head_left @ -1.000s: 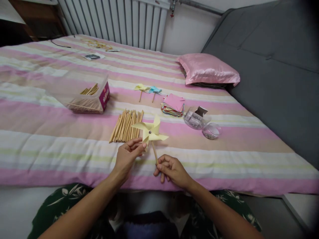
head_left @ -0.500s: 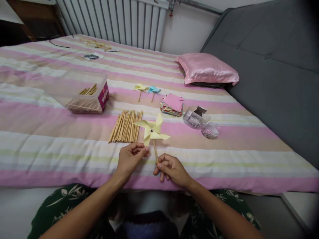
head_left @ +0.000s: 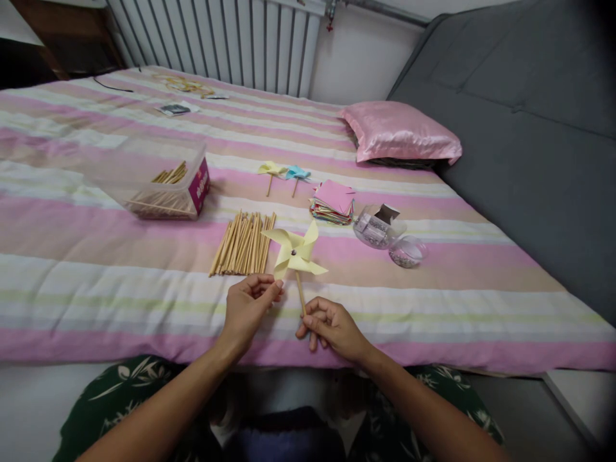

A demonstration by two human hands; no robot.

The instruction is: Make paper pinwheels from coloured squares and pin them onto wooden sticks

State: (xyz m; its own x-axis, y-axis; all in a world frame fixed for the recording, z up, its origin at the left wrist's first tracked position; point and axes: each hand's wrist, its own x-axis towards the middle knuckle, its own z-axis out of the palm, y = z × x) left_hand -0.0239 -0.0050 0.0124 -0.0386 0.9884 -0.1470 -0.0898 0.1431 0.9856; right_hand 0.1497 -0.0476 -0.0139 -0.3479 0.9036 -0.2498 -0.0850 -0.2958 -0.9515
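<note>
The right hand [head_left: 332, 328] is closed around the lower end of a thin wooden stick, holding a yellow paper pinwheel [head_left: 294, 251] upright just above and ahead of its knuckles. The left hand [head_left: 248, 307], just to the side of it, has its fingers curled with thumb and fingertips at the pinwheel's lowest blade tip; whether they actually pinch the paper cannot be told. Beyond the left hand a bundle of wooden sticks [head_left: 243, 244] lies on the striped bed [head_left: 120, 269]. Farther out, ahead of the right hand, sit a stack of coloured paper squares [head_left: 333, 203] and two clear containers [head_left: 385, 234], with two finished pinwheels [head_left: 283, 173] behind. Far off beyond the left hand stands a clear box of sticks [head_left: 163, 183]; a pink pillow [head_left: 399, 135] lies farthest back.
</note>
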